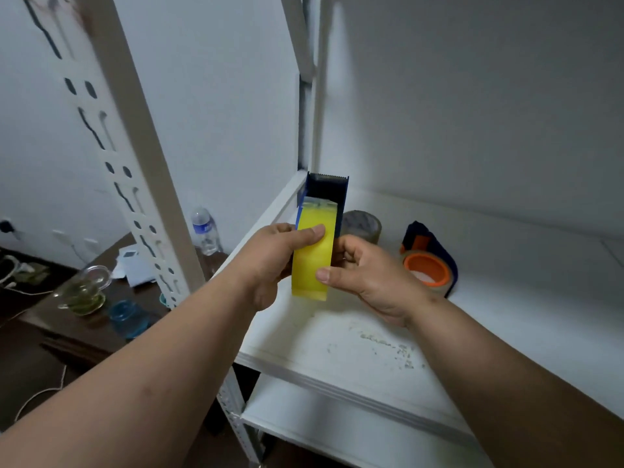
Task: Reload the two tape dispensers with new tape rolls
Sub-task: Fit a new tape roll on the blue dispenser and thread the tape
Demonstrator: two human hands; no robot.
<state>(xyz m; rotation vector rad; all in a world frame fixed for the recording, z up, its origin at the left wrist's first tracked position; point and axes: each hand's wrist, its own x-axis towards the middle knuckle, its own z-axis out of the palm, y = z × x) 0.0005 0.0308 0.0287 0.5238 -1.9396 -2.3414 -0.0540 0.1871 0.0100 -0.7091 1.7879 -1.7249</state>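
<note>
My left hand is gripping the near left side of the dark blue plastic tape dispenser, thumb lying across the face of the yellow-tinted clear tape roll seated in it, while my right hand is closing on the right side, thumb pressing the roll's lower face and fingers curled behind. I am holding the pair above the front left part of the white shelf board, serrated cutter pointing away from me. The dispenser is looking light and stiff, so I am judging its side walls the safest hold, well clear of the toothed edge. The roll's glossy face is probably slick under my thumbs, and the loose tape end is likely to cling to skin, so I am wanting to pinch only the edges. Further back on the shelf, a second dark blue dispenser with an orange hub is lying on its side, a greyish clear tape roll sitting near it.
</note>
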